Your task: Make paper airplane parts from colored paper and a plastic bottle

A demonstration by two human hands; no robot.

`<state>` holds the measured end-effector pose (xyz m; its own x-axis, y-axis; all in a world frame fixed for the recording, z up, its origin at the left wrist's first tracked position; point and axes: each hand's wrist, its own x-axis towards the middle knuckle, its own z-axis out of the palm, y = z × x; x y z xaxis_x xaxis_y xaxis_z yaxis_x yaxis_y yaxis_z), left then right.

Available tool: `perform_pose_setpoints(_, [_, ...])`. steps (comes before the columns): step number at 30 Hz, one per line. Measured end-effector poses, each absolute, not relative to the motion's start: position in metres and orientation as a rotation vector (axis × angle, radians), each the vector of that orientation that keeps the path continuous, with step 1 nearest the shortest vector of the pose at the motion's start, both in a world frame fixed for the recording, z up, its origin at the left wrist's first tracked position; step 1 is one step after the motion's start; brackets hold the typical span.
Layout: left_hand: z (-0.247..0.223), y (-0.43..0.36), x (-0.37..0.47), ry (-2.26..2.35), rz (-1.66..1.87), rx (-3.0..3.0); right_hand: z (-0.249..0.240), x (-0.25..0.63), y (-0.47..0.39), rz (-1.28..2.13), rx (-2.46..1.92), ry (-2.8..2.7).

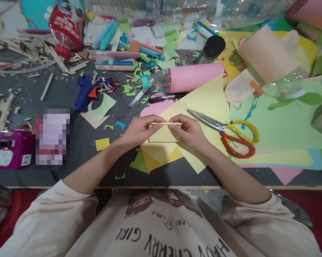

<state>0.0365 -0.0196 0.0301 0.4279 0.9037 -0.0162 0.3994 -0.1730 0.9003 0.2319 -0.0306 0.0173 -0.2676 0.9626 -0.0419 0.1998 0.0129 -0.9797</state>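
Both hands pinch a small folded piece of pale yellow paper, one at each end of its upper folded edge. My left hand has thumb and fingers closed on the left end. At the right end, the thumb and fingers of my right hand are closed the same way. The piece is above a large pale yellow sheet on the dark table. Open-bladed scissors with one yellow and one red handle lie on the sheets, right of my right hand.
A pink-wrapped bottle lies beyond my hands. On the left are a blue glue gun, a purple box and wood sticks. A beige roll and green sheets are at right. A red-labelled bottle is at back left.
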Motion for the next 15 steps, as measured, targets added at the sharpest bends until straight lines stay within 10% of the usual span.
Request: perform_pose_setpoints(15, [0.0300, -0.0188, 0.0358, 1.070, 0.635, 1.714, 0.0172, 0.2328, -0.0312, 1.287, -1.211, -1.600])
